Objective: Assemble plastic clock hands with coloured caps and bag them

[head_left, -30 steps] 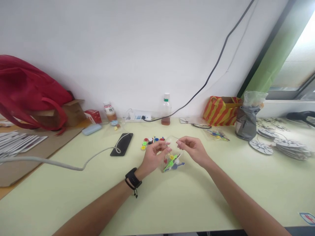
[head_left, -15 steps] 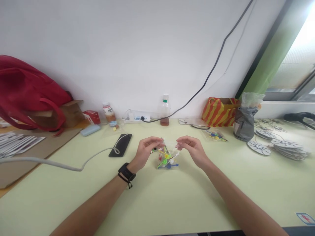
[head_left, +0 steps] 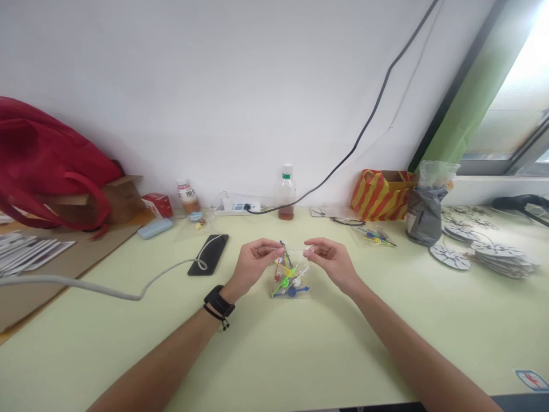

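A small clear plastic bag (head_left: 303,292) hangs between my hands, its top edge pulled across from one to the other. Inside it lie several coloured plastic arrow-shaped pieces (head_left: 291,290) in blue, green, yellow, white and red. My left hand (head_left: 253,263), with a black watch (head_left: 219,301) on the wrist, pinches the bag's upper left corner. The upper right corner is pinched between thumb and fingers of my right hand (head_left: 332,262). Whether the bag's bottom touches the table I cannot tell.
Left of my hands lies a black phone (head_left: 209,254) with a pale cable (head_left: 167,264). A bottle (head_left: 287,194) and a power strip (head_left: 235,206) stand by the wall. Another bag of coloured pieces (head_left: 375,236), a grey bag (head_left: 424,217) and stacked discs (head_left: 500,257) are on the right.
My right hand has shifted slightly left and its grip on the bag's top edge looks a little different. The top edge now looks straighter. The bag stays between both hands.
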Demonstrator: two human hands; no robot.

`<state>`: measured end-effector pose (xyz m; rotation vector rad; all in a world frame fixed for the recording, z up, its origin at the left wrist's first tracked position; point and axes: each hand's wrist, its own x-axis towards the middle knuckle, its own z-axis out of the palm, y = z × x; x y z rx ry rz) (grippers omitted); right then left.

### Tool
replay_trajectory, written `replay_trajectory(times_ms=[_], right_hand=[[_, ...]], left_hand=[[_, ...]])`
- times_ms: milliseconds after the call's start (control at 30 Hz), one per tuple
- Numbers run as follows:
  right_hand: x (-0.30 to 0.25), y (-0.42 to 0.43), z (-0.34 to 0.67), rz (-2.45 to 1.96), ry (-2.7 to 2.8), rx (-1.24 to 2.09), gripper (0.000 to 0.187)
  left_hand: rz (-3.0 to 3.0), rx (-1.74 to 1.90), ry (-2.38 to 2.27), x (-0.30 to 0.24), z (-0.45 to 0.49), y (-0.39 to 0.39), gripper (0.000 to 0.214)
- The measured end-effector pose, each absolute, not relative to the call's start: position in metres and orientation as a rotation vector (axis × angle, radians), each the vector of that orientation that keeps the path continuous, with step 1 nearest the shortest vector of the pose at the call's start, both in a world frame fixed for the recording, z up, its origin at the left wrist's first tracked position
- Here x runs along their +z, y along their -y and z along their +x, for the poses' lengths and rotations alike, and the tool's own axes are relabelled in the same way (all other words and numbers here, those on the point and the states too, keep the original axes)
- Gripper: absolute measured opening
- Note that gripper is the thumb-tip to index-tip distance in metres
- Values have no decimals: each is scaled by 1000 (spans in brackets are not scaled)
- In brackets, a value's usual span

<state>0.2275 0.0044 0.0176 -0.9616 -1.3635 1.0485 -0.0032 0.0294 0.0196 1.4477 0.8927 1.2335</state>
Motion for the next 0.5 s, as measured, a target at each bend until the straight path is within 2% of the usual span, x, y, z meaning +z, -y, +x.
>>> replay_trajectory(times_ms=[133,367,500], right_hand=[[16,-6,229,-953,1303,1083,26],[9,-11,230,-905,1186,1215,15],[9,-11,230,-881,1207,1204,17]], left_hand=[[1481,1246,-893,20,-5,-30,27],[1428,1221,-862,15,-11,-37,23],[1400,1251,-860,10,-12,-39,18]])
